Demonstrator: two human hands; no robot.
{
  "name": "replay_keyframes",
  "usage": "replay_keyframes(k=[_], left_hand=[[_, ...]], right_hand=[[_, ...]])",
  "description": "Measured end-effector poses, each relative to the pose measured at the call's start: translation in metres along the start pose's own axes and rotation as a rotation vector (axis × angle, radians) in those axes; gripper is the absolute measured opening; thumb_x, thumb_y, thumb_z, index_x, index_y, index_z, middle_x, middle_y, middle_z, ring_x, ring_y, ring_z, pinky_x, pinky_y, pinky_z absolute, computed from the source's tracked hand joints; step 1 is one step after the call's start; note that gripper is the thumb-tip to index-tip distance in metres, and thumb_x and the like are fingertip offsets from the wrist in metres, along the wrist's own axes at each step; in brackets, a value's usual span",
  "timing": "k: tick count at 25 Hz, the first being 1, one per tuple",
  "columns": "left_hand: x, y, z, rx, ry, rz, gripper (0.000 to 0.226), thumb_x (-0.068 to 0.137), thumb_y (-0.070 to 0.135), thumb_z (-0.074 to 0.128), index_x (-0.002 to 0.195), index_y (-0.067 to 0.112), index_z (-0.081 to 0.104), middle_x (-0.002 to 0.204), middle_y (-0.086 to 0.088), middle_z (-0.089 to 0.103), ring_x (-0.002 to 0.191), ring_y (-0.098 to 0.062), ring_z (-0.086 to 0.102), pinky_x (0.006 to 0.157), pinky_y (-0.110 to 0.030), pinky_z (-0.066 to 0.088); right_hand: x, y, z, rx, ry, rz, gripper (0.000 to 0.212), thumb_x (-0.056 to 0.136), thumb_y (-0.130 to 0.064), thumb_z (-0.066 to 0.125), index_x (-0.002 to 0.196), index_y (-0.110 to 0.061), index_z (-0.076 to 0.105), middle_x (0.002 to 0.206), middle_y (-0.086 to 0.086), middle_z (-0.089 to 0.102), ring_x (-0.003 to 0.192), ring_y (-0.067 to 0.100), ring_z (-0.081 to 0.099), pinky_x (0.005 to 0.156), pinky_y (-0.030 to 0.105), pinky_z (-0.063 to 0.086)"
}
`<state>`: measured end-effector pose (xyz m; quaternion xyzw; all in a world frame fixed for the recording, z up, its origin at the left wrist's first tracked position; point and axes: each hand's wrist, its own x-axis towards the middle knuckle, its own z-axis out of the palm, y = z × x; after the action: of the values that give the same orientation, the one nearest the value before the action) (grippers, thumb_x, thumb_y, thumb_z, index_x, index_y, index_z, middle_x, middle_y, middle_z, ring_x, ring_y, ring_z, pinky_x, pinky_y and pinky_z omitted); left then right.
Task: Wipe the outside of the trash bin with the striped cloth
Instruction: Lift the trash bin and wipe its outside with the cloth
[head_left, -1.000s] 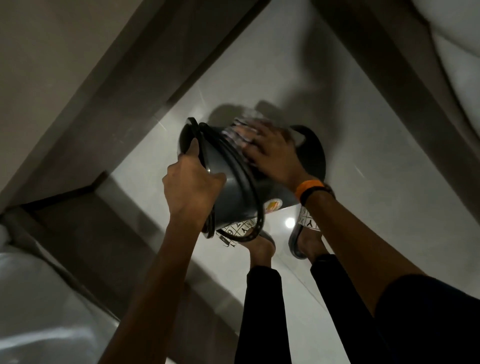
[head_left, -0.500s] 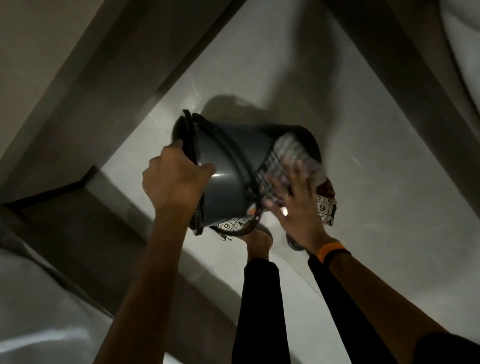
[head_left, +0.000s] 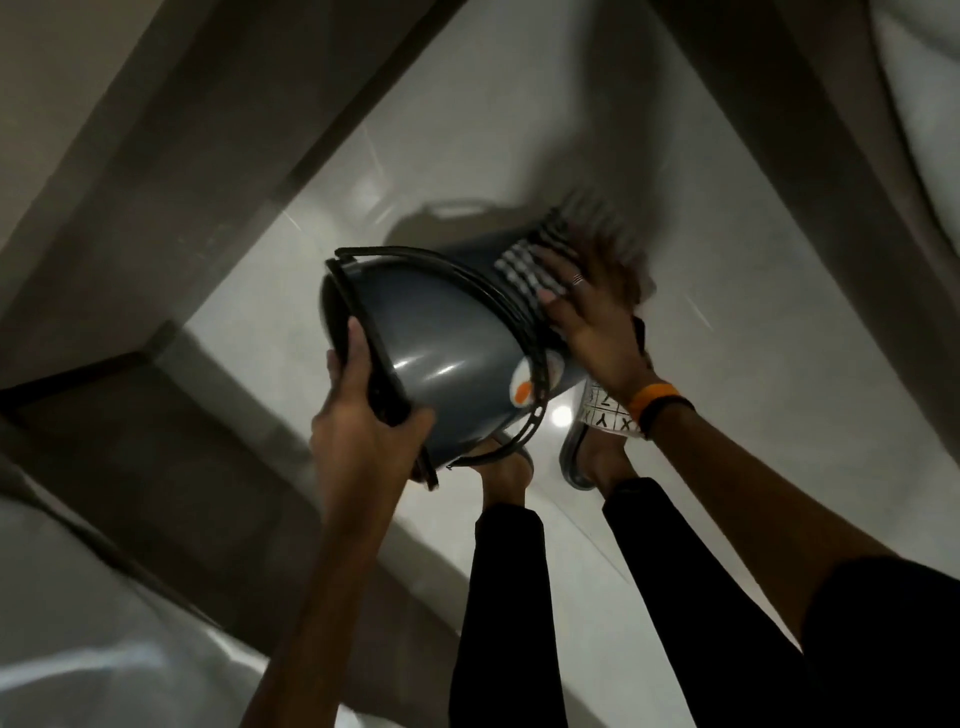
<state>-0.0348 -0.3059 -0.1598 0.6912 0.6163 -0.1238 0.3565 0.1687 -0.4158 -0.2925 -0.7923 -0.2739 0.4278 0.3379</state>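
Observation:
A dark grey trash bin (head_left: 447, 358) with a thin black handle hangs in the air above the floor, tipped on its side with its rim to the left. My left hand (head_left: 363, 431) grips that rim, thumb on the outside. My right hand (head_left: 592, 306), blurred by motion, presses the striped cloth (head_left: 540, 260) flat against the bin's outer wall near its base. An orange and white sticker (head_left: 522, 389) shows on the bin's lower side.
My two feet in slippers (head_left: 597, 421) stand on the pale glossy floor (head_left: 727, 395) right under the bin. A dark wooden frame (head_left: 171, 171) runs along the left and white bedding (head_left: 924, 104) lies at the top right. An orange band is on my right wrist.
My right hand has swept the cloth from the bin's lower side up to its upper far side. The bin has turned a little in my left hand, and the sticker now shows.

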Motion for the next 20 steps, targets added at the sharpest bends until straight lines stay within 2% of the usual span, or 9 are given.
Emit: replay_keyframes(k=[4,7,8,10,12,14,17,18,20], left_hand=[[0.03,0.018,-0.027,0.101,0.043,-0.126,0.088,0.077,0.019,0.075,0.156,0.026,0.038,0.119,-0.011,0.07,0.113,-0.037,0.063,0.101,-0.05,0.053],[0.051,0.025,-0.049,0.111,-0.026,-0.147,0.069,0.07,0.025,0.076,0.137,0.026,0.058,0.099,-0.009,0.075,0.097,-0.035,0.071,0.088,-0.048,0.06],[0.059,0.028,-0.055,0.088,-0.08,-0.173,0.064,0.065,0.029,0.074,0.128,0.026,0.062,0.092,-0.009,0.076,0.088,-0.035,0.075,0.081,-0.047,0.063],[0.072,0.034,-0.065,-0.008,-0.16,-0.228,0.066,0.054,0.039,0.071,0.119,0.026,0.066,0.085,-0.011,0.077,0.076,-0.037,0.077,0.075,-0.049,0.065],[0.081,0.042,-0.068,-0.073,-0.098,-0.225,0.072,0.049,0.05,0.07,0.118,0.03,0.068,0.096,-0.01,0.078,0.09,-0.034,0.076,0.085,-0.051,0.062],[0.08,0.049,-0.064,-0.1,0.041,-0.189,0.082,0.053,0.057,0.072,0.131,0.036,0.063,0.12,-0.001,0.075,0.113,-0.025,0.07,0.102,-0.046,0.055],[0.053,0.052,-0.043,-0.099,-0.106,0.021,0.113,0.063,0.052,0.082,0.158,0.044,0.021,0.168,-0.001,0.027,0.148,-0.026,0.04,0.119,-0.042,0.034],[0.046,0.05,-0.036,-0.04,-0.151,0.113,0.116,0.069,0.047,0.083,0.159,0.047,0.009,0.172,-0.003,0.009,0.153,-0.031,0.03,0.117,-0.044,0.032],[0.044,0.046,-0.028,0.03,-0.133,0.181,0.107,0.085,0.032,0.075,0.159,0.048,-0.001,0.173,-0.009,-0.002,0.152,-0.043,0.028,0.115,-0.059,0.037]], right_hand=[[-0.046,-0.023,0.031,-0.348,-0.206,-0.435,0.047,0.097,-0.023,0.057,0.144,-0.025,0.056,0.168,0.011,0.029,0.159,0.038,0.014,0.128,0.062,0.011],[-0.082,-0.012,0.04,-0.476,-0.323,-0.692,0.031,0.102,-0.029,0.053,0.131,-0.028,0.063,0.17,0.007,0.021,0.16,0.037,0.012,0.127,0.066,0.014],[-0.084,-0.007,0.039,-0.506,-0.297,-0.691,0.034,0.103,-0.031,0.052,0.136,-0.027,0.059,0.17,0.006,0.018,0.16,0.036,0.012,0.126,0.067,0.018],[-0.066,-0.002,0.04,-0.438,-0.155,-0.465,0.041,0.102,-0.029,0.053,0.143,-0.022,0.051,0.171,0.005,0.017,0.16,0.032,0.01,0.124,0.069,0.018],[-0.036,-0.011,0.037,-0.248,-0.007,-0.174,0.036,0.102,-0.031,0.048,0.135,-0.02,0.052,0.171,0.006,0.021,0.161,0.026,0.01,0.126,0.068,0.015],[-0.007,-0.022,0.034,-0.063,0.063,-0.06,0.044,0.103,-0.032,0.048,0.145,-0.018,0.047,0.168,0.006,0.03,0.159,0.026,0.021,0.127,0.064,0.019],[0.04,-0.037,0.016,0.071,0.122,-0.003,0.053,0.105,-0.027,0.051,0.154,-0.013,0.04,0.165,0.01,0.036,0.155,0.027,0.029,0.128,0.054,0.025],[0.056,-0.041,0.007,0.093,0.13,0.018,0.051,0.106,-0.025,0.05,0.154,-0.012,0.042,0.165,0.011,0.034,0.156,0.027,0.029,0.129,0.051,0.024],[0.07,-0.053,-0.001,0.091,0.101,0.015,0.047,0.107,-0.024,0.052,0.151,-0.012,0.046,0.164,0.011,0.038,0.153,0.026,0.034,0.128,0.048,0.027]])
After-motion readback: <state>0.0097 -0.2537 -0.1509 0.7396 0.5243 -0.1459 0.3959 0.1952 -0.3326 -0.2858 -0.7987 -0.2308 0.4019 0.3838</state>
